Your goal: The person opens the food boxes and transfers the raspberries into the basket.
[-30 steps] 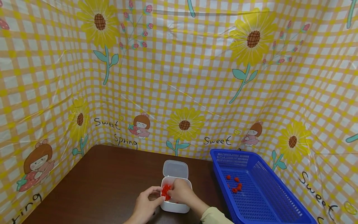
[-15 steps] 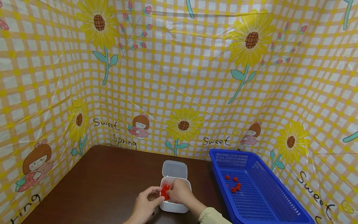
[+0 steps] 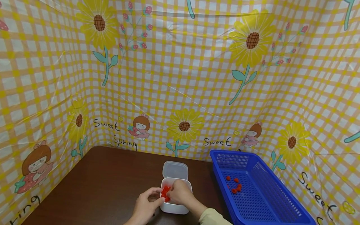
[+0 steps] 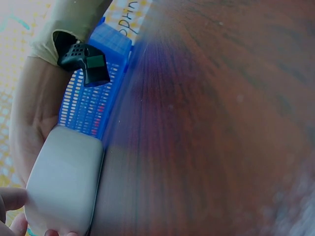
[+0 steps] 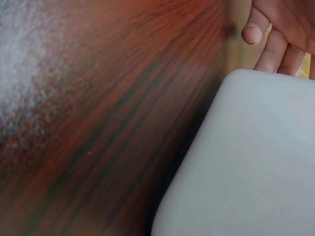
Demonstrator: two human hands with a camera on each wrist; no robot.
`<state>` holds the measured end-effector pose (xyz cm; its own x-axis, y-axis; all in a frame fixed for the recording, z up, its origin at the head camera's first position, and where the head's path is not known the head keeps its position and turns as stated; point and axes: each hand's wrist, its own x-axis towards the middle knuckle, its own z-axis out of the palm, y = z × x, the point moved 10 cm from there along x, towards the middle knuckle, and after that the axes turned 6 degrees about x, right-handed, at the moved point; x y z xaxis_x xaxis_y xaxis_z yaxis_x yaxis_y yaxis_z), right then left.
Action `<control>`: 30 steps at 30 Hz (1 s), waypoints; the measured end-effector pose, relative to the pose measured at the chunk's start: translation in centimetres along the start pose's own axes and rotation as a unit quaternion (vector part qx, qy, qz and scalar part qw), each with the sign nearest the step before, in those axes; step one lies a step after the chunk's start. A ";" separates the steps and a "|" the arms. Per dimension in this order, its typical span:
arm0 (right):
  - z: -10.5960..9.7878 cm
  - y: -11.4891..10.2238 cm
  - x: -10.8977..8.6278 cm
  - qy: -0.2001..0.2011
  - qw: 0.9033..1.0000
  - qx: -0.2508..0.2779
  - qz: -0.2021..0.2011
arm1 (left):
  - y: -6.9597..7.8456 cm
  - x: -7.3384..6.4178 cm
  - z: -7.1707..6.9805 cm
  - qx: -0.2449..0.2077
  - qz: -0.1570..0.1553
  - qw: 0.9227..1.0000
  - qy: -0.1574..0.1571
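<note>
A white box (image 3: 175, 208) stands at the table's front with its hinged lid raised. Inside its left half lie several red raspberries (image 3: 165, 194). My right hand (image 3: 181, 192) reaches into the box from the right, fingers curled down at the berries; its fingertips are hidden. My left hand (image 3: 144, 204) holds the box's left side, thumb and forefinger bent at the rim beside the red berries. In the left wrist view, fingers (image 4: 12, 199) of that hand touch the box wall (image 4: 66, 172). The right wrist view shows the left hand (image 5: 290, 24) beyond the box (image 5: 251, 157).
To the right is a long blue perforated basket (image 3: 260, 200) with several raspberries (image 3: 236, 180) near its left wall. The translucent lid (image 3: 175, 171) leans back behind the box. Dark brown table (image 3: 112, 178) extends left, enclosed by a checked sunflower-print cloth (image 3: 157, 84).
Both hands stay at the box; my right fingers shift only slightly among the red berries. The whole view has drifted a little left.
</note>
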<state>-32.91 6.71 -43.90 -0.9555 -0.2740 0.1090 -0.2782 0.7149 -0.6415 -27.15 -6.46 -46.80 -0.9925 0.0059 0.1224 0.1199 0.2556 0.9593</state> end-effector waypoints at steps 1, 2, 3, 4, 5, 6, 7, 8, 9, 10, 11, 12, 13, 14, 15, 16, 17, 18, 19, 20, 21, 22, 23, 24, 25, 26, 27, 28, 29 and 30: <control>0.0 0.0 0.0 0.001 1.000 -0.002 -0.001 | 0.0 0.0 0.0 -0.001 0.000 1.000 0.000; 0.0 -0.1 0.0 0.002 1.000 -0.003 -0.002 | 0.0 0.0 0.0 -0.002 0.000 1.000 -0.001; 0.0 -0.1 0.1 0.002 1.000 -0.003 -0.001 | 0.0 0.0 0.0 -0.003 0.000 1.000 -0.001; 0.0 -0.1 0.1 0.002 1.000 -0.002 -0.002 | 0.0 0.0 0.0 -0.002 0.000 1.000 -0.001; 0.0 -0.1 0.1 0.001 1.000 -0.001 -0.003 | 0.0 0.0 0.0 -0.002 0.000 1.000 -0.001; -0.1 -0.2 0.1 0.002 1.000 -0.001 -0.006 | 0.0 0.0 0.0 -0.002 -0.001 1.000 -0.001; 0.0 -0.1 0.1 0.001 1.000 0.001 -0.006 | 0.0 0.0 0.0 -0.002 -0.001 1.000 -0.001; 0.0 -0.2 0.1 0.000 1.000 0.003 -0.007 | 0.0 0.0 0.0 -0.002 -0.002 1.000 -0.001; 0.0 -0.1 0.1 -0.001 1.000 0.004 -0.007 | 0.0 -0.1 0.0 -0.003 -0.003 1.000 -0.001; 0.0 -0.2 0.0 -0.002 1.000 0.003 -0.008 | 0.0 -0.1 0.0 -0.003 -0.004 1.000 -0.001; 0.0 -0.2 0.0 -0.002 1.000 0.004 -0.009 | 0.0 -0.1 0.0 -0.004 -0.006 1.000 -0.001; 0.0 -0.3 0.0 -0.002 1.000 0.004 -0.011 | 0.0 -0.1 0.0 -0.004 -0.006 1.000 -0.001; 0.0 -0.3 -0.1 -0.003 1.000 0.004 -0.009 | 0.0 -0.1 0.0 -0.004 -0.007 1.000 -0.001; 0.0 -0.4 -0.1 -0.002 1.000 0.004 -0.012 | 0.0 -0.1 0.0 -0.004 -0.007 1.000 0.000; -0.1 -0.4 -0.1 -0.002 1.000 0.003 -0.013 | 0.0 -0.1 0.0 -0.003 -0.008 1.000 0.000; -0.1 -0.5 -0.2 -0.003 1.000 0.004 -0.013 | 0.0 -0.1 0.0 -0.002 -0.008 1.000 0.001; -0.1 -0.5 -0.2 -0.004 1.000 0.004 -0.014 | 0.0 -0.1 0.0 0.000 -0.007 1.000 0.001; -0.1 -0.6 -0.3 -0.005 1.000 0.004 -0.014 | 0.0 -0.1 0.0 0.002 -0.007 1.000 0.001; -0.1 -0.6 -0.3 -0.007 1.000 0.004 -0.013 | 0.0 -0.1 0.0 0.003 -0.007 1.000 0.001; -0.1 -0.6 -0.3 -0.008 1.000 0.003 -0.013 | 0.0 -0.1 0.0 0.004 -0.007 1.000 0.001; 0.0 -0.5 -0.3 -0.010 1.000 0.003 -0.010 | 0.1 -0.1 0.0 0.005 -0.006 1.000 0.001; 0.0 -0.5 -0.2 -0.013 1.000 0.002 -0.008 | 0.1 -0.1 0.0 0.005 -0.005 1.000 0.000; 0.0 -0.5 -0.3 -0.014 1.000 0.002 -0.008 | 0.1 -0.1 0.0 0.004 -0.005 1.000 -0.002; 0.0 -0.5 -0.3 -0.017 1.000 0.003 -0.007 | 0.1 -0.1 0.1 0.003 -0.005 1.000 -0.003; 0.1 -0.5 -0.3 -0.019 1.000 0.003 -0.005 | 0.1 -0.1 0.1 0.001 -0.004 1.000 -0.004; 0.1 -0.5 -0.2 -0.022 1.000 0.005 -0.004 | 0.2 -0.1 0.1 0.000 -0.004 1.000 -0.005; 0.2 -0.5 -0.2 -0.024 1.000 0.007 -0.003 | 0.1 -0.1 0.1 -0.001 -0.004 1.000 -0.006; 0.2 -0.5 -0.2 -0.026 1.000 0.009 -0.004 | 0.1 -0.1 0.1 -0.002 -0.005 1.000 -0.006; 0.2 -0.6 -0.2 -0.026 1.000 0.011 -0.007 | 0.1 -0.1 0.1 -0.002 -0.005 1.000 -0.005; 0.2 -0.5 -0.2 -0.028 1.000 0.012 -0.006 | 0.1 -0.1 0.1 -0.002 -0.005 1.000 -0.005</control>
<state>-32.54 6.26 -43.77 -0.9449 -0.3188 0.0749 -0.2869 0.6957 -0.6585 -27.02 -6.37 -46.73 -0.9938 0.0127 0.1102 0.1099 0.2519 0.9615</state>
